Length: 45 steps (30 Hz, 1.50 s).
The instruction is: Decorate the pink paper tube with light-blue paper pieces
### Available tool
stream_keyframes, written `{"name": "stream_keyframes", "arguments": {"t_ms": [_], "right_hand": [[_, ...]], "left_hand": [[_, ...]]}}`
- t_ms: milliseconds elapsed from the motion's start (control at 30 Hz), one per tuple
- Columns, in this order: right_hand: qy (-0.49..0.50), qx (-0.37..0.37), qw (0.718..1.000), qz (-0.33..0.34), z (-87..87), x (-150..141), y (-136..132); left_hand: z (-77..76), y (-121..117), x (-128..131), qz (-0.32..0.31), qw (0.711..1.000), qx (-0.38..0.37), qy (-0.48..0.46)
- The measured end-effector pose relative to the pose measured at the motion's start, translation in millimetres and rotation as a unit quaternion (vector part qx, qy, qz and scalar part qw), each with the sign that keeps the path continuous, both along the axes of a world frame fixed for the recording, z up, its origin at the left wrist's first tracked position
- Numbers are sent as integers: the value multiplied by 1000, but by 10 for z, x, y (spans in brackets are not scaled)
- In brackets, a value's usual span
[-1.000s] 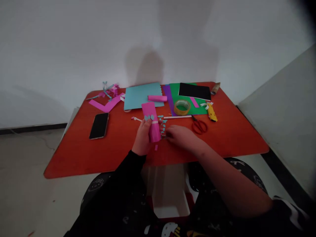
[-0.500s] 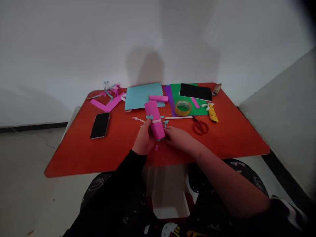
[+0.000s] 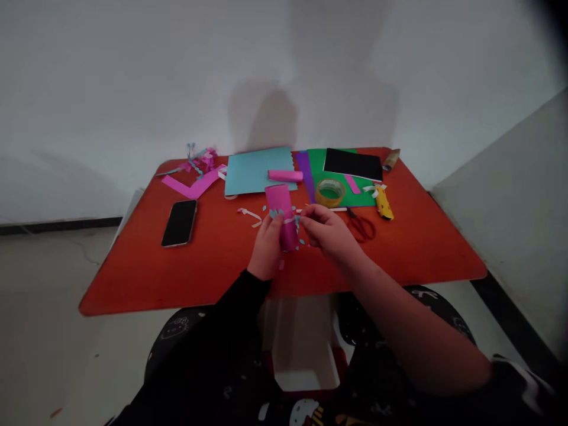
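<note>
My left hand [image 3: 268, 244] is wrapped round a pink paper tube [image 3: 283, 216] held upright above the red table [image 3: 186, 266]. Small light-blue cut-outs stick to the tube near its middle. My right hand [image 3: 327, 229] is just right of the tube, fingers pinched together at its side, apparently on a tiny blue paper piece that is too small to name for sure. More little blue bits [image 3: 300, 239] lie on the table below the tube.
Behind lie a light-blue sheet [image 3: 255, 170], a second pink roll [image 3: 285, 176], green paper [image 3: 317, 163], a black card [image 3: 352, 164], a tape roll [image 3: 329, 192], red scissors [image 3: 361, 225] and a yellow cutter [image 3: 382, 203]. A phone [image 3: 179, 222] and pink scraps [image 3: 193, 183] sit left.
My right hand has lifted off the table and risen to the side of the tube. My left hand has turned the tube more upright.
</note>
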State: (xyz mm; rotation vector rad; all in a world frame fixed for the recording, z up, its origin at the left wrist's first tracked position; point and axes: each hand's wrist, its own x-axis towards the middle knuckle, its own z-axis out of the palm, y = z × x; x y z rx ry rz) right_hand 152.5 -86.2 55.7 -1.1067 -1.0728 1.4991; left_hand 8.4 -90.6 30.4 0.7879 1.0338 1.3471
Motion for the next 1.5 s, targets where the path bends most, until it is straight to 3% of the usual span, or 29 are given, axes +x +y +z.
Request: {"name": "stream_keyframes", "arguments": {"t_ms": [133, 433, 767, 1233, 1367, 1500], "right_hand": [[51, -21, 998, -13, 13, -93, -30], [78, -43, 995, -54, 53, -164, -54], [79, -57, 993, -70, 28, -188, -71], [76, -51, 994, -60, 21, -197, -76], [64, -14, 996, -58, 34, -137, -55], [-39, 76, 994, -67, 54, 49, 32]], "left_hand": [[8, -43, 81, -3, 999, 34, 26], [-136, -80, 134, 12, 997, 45, 58], [-48, -131, 169, 18, 996, 36, 80], [-35, -142, 187, 23, 997, 36, 60], [-66, -127, 165, 17, 995, 45, 86], [-95, -84, 100, 10, 991, 47, 127]]}}
